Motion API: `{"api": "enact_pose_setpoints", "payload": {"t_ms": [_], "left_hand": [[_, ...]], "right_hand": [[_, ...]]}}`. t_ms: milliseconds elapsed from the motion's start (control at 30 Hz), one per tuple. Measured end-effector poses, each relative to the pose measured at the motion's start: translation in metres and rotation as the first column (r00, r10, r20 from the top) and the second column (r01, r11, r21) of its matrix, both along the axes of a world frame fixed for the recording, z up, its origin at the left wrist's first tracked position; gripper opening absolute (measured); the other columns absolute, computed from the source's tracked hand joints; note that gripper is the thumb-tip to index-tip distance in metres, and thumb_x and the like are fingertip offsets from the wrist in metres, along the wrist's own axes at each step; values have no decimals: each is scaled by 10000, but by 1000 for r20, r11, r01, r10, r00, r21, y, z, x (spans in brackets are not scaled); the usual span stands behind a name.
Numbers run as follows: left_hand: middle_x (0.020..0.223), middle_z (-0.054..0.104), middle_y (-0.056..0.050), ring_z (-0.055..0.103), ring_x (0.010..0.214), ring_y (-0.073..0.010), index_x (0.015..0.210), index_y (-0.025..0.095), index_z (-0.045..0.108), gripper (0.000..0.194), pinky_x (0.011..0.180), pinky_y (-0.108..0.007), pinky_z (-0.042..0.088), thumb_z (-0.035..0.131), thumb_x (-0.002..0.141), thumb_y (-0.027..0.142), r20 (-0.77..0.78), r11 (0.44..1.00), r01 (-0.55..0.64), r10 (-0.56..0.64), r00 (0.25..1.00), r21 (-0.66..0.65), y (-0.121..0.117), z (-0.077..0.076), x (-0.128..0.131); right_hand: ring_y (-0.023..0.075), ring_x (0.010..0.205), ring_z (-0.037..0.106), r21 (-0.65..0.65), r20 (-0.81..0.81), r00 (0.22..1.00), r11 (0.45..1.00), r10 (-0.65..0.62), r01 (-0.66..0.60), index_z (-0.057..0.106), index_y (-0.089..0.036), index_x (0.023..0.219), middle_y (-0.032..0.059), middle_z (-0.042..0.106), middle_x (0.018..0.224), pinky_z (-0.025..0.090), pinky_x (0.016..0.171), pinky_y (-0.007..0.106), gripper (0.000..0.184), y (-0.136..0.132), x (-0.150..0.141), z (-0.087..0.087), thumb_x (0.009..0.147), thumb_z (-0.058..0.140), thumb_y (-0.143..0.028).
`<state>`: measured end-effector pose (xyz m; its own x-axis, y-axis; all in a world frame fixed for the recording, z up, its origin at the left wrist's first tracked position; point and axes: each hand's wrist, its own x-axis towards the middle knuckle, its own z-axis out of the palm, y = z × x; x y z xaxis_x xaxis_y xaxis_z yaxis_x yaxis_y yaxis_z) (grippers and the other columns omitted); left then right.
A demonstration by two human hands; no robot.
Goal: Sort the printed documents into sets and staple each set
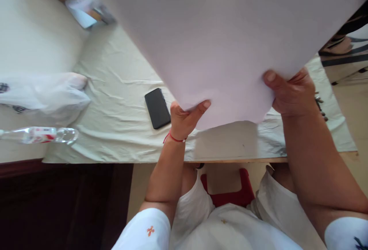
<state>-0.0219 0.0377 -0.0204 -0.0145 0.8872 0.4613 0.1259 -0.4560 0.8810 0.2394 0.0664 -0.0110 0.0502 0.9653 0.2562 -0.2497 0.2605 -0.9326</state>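
Note:
A large white sheet of paper (230, 43) is raised over the table and fills the upper middle of the view. My left hand (186, 117) grips its lower left edge, thumb on the near face and the other fingers mostly hidden behind. On the lower right edge, my right hand (293, 91) pinches the sheet in the same way, its thumb bent on top. Beneath the sheet, a flat greyish piece (225, 142) lies at the table's front edge, partly covered; I cannot make out what it is. A black smartphone (157, 108) lies just left of my left hand.
A pale green cloth (115, 89) covers the table. To the left are a clear plastic bottle (43, 135) on its side and a white plastic bag (43, 96). Small dark objects (320, 106) sit beyond my right wrist. A red stool (232, 194) shows below.

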Motion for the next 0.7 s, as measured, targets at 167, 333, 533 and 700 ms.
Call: {"api": "enact_pose_setpoints", "payload": {"t_ms": [167, 333, 533, 700], "left_hand": [[987, 771, -76, 728, 943, -160, 1004, 135, 791, 189, 929, -280, 595, 810, 869, 266, -84, 995, 99, -99, 992, 1, 2, -16, -22], [1132, 765, -111, 718, 1051, -174, 1118, 129, 771, 322, 991, -298, 585, 833, 841, 282, -75, 957, 205, -225, 971, -207, -3, -31, -29], [1067, 767, -105, 723, 1004, -189, 1031, 121, 791, 317, 954, -302, 601, 821, 870, 392, 0, 886, 146, -162, 987, -440, -10, -22, -19], [1213, 745, -127, 736, 1072, -249, 1147, 133, 778, 413, 948, -381, 635, 875, 816, 359, 419, 712, 382, -135, 898, -589, -20, -15, -1]], "right_hand": [[200, 1027, 745, -33, 133, 978, 987, 162, -159, 819, -252, 972, 0, 819, 1073, 618, 972, 385, 294, -4, 1, -1, 715, 953, -296], [254, 1072, 762, -164, 195, 938, 952, 287, -257, 829, -324, 1013, -14, 821, 1115, 635, 999, 433, 327, -14, 1, -8, 707, 946, -325], [267, 1020, 781, -375, 159, 950, 906, 268, -193, 829, -326, 1007, -2, 821, 1131, 682, 874, 403, 273, -19, 7, -12, 761, 920, -400], [235, 723, 783, -533, 51, 951, 814, 305, -232, 803, -266, 852, 23, 828, 885, 678, 595, 342, 261, -19, 20, -12, 762, 903, -490]]}}
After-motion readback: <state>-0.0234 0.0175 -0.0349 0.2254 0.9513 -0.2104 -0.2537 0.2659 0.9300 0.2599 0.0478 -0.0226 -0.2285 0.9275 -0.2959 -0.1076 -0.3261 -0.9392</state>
